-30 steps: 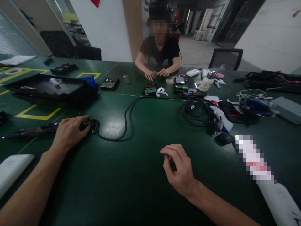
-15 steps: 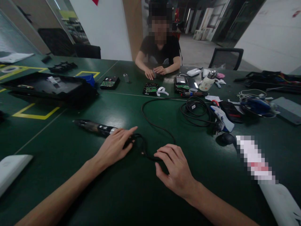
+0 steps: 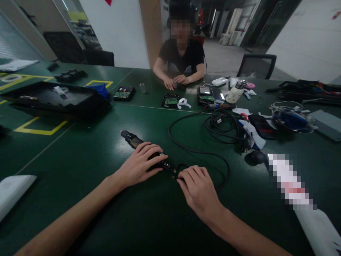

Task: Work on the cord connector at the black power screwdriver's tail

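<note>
A dark, pen-shaped electric screwdriver (image 3: 132,139) lies slantwise on the green table, its tip pointing up and left. My left hand (image 3: 142,163) is wrapped over its rear half and covers much of the body. From the rear end, short dark leads with small metal parts (image 3: 167,165) reach toward my right hand (image 3: 198,186). That hand is closed in a pinch at the cord's end; the exact piece between the fingertips is partly hidden. The black cord (image 3: 197,150) loops beyond my right hand to a coil (image 3: 220,122) farther back.
Opposite sits a person (image 3: 182,58), hands on a small object. Hard drives with green boards (image 3: 124,93) stand along the middle. A black tray (image 3: 87,103) is at left, a cup (image 3: 233,95) and blue-white tool (image 3: 253,135) at right. White objects (image 3: 16,192) flank both arms.
The electric screwdriver has been drawn right and toward me under my left hand, which closed around it. My right hand's fingers have come together at the cord, whose loop has shifted right.
</note>
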{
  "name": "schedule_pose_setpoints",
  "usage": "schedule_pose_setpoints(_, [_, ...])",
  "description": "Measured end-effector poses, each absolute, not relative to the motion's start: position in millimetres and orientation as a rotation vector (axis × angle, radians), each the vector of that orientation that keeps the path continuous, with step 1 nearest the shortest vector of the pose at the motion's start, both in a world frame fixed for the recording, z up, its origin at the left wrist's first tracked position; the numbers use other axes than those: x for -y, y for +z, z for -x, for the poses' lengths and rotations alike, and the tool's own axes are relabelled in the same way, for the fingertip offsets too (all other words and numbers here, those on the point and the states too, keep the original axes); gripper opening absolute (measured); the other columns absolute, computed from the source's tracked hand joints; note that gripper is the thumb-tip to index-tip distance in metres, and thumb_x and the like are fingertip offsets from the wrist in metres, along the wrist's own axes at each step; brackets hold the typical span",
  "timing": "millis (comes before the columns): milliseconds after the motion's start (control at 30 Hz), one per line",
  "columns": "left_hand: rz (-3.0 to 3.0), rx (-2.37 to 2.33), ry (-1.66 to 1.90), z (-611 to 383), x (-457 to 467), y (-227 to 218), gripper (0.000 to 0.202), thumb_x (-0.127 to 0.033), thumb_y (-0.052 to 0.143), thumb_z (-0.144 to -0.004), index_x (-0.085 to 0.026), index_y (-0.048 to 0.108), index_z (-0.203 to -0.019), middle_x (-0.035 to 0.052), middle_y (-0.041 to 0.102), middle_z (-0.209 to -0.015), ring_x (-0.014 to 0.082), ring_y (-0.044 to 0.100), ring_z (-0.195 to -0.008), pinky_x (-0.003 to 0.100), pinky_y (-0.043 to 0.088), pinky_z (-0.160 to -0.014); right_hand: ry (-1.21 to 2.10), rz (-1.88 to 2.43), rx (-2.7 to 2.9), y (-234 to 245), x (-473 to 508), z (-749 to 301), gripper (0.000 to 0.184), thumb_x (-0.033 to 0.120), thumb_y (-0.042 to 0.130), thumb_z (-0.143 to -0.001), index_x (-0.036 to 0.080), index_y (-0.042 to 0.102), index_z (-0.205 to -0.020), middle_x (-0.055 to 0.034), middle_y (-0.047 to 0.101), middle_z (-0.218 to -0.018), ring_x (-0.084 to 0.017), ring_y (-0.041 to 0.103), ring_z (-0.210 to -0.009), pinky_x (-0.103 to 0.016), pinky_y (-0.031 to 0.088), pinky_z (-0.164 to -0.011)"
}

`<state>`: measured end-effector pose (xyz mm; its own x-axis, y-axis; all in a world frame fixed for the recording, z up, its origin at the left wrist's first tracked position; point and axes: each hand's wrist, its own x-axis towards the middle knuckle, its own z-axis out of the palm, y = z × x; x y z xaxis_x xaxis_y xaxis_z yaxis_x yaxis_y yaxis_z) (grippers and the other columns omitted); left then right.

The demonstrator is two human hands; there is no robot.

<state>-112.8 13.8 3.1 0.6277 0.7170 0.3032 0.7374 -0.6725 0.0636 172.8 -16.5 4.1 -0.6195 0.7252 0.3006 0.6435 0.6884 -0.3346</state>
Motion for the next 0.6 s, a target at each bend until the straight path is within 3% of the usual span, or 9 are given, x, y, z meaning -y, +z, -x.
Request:
schedule_pose_setpoints(167, [2.723, 1.097, -0.355, 91.9, -23.3, 10.6, 0.038, -0.047, 0.060, -0.100, -0.031, 0.060, -0.135, 0.0099, 0.061, -0.131, 0.0302, 0.055, -0.120, 0.049, 0.044, -0.099, 0.304, 1.081, 2.296, 1.2, 16.2, -177.1, 0.012, 0.014, 0.049, -0.107, 0.019, 0.058, -0.113, -0.0075, 0.071, -0.100, -0.022, 0.067, -0.085, -0.037, 0.050, -0.073])
schedule_pose_setpoints(300, [2.600, 1.142, -0.377, 62.6, -11.9, 9.4, 0.025, -0.042, 0.058, -0.102, -0.026, 0.065, -0.120, 0.0086, 0.064, -0.111, 0.0256, 0.058, -0.098, 0.042, 0.045, -0.083, 0.329, 1.146, 2.227, -0.3, 10.2, -184.2, 0.011, 0.019, 0.046, -0.110, 0.021, 0.057, -0.114, -0.0070, 0.070, -0.101, -0.020, 0.070, -0.086, -0.033, 0.052, -0.068])
schedule_pose_setpoints(367, [2.582, 1.198, -0.425, 52.1, -4.1, 7.9, 0.029, -0.046, 0.058, -0.101, -0.024, 0.065, -0.118, 0.0092, 0.065, -0.111, 0.0261, 0.059, -0.099, 0.042, 0.046, -0.084, 0.335, 1.176, 2.228, -0.3, 6.9, -187.4, 0.011, 0.020, 0.047, -0.110, 0.021, 0.057, -0.112, -0.0063, 0.070, -0.100, -0.021, 0.070, -0.085, -0.033, 0.051, -0.067])
schedule_pose_setpoints(467, [2.636, 1.212, -0.473, 47.1, 0.6, 6.3, 0.034, -0.048, 0.056, -0.101, -0.021, 0.064, -0.120, 0.0107, 0.063, -0.128, 0.0288, 0.059, -0.115, 0.043, 0.048, -0.090, 0.350, 1.164, 2.243, -0.2, 4.2, -189.9, 0.009, 0.022, 0.050, -0.109, 0.021, 0.059, -0.112, -0.0061, 0.070, -0.101, -0.021, 0.070, -0.087, -0.034, 0.052, -0.069])
schedule_pose_setpoints(600, [2.709, 1.111, -0.504, 51.1, -3.7, 3.3, 0.027, -0.036, 0.055, -0.102, -0.023, 0.065, -0.123, 0.0052, 0.068, -0.123, 0.0220, 0.065, -0.104, 0.036, 0.048, -0.081, 0.400, 1.136, 2.250, 0.6, 4.1, -189.8, 0.009, 0.022, 0.054, -0.106, 0.021, 0.060, -0.113, -0.0060, 0.070, -0.102, -0.021, 0.070, -0.089, -0.034, 0.054, -0.074])
